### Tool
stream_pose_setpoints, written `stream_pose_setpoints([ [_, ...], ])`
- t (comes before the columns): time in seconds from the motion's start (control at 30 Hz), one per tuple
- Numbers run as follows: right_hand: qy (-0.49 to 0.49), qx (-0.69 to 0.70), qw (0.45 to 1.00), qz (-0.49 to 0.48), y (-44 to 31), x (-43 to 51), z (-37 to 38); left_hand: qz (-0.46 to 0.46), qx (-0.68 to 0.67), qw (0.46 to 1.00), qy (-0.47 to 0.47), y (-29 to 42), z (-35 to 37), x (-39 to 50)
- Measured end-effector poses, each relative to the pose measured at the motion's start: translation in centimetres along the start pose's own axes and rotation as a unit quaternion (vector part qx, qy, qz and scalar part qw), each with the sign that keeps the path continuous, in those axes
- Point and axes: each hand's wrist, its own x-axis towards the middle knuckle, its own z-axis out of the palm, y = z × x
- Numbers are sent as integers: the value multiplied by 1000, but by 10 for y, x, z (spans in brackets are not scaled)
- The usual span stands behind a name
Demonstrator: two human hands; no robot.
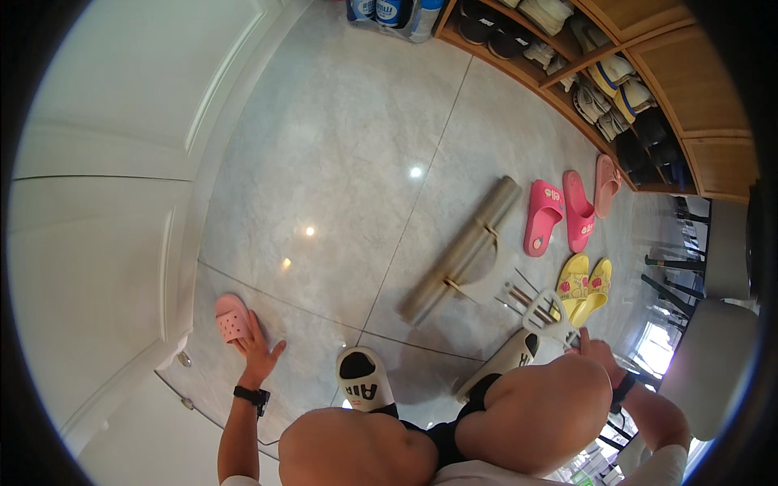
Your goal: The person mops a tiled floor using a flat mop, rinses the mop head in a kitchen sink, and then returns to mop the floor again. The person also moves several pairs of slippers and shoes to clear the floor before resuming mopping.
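My left hand reaches to the floor at the left. Its fingers touch the heel end and side of a light pink slipper with holes in its strap, while the thumb stands apart; whether the fingers grip it is unclear. My right hand, partly hidden by my knee, holds a white plastic frame with several thin metal rods. Between my feet and the shoe cabinet lies a rolled beige mat with two straps and a pale handle flap.
Bright pink slippers, a salmon slipper and yellow slippers lie at the right. A wooden shoe cabinet curves along the upper right. Wrapped bottles stand at the top. A white panelled door borders the left.
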Motion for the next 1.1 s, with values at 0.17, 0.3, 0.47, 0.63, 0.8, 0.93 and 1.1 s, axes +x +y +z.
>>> stream_pose_setpoints([
  [0.17,78,-17,992,-94,-95,140,-105,-3,-13,1000,-12,0,-1,-2],
  [0.3,145,73,955,-248,-231,282,-190,-7,-17,1000,8,2,-1,-5],
  [0.47,150,110,951,-247,-264,313,-163,5,24,1000,2,11,-16,-10],
  [0.63,83,38,987,-135,-127,195,-88,15,-42,998,-36,35,-82,-22],
  [0.8,-2,44,999,-8,-32,46,7,82,48,995,-29,129,-144,32],
  [0.93,6,107,994,-24,-32,17,38,259,-152,954,20,252,-149,145],
  [1.1,8,83,996,-9,-48,30,11,235,-38,963,123,268,-129,152],
])
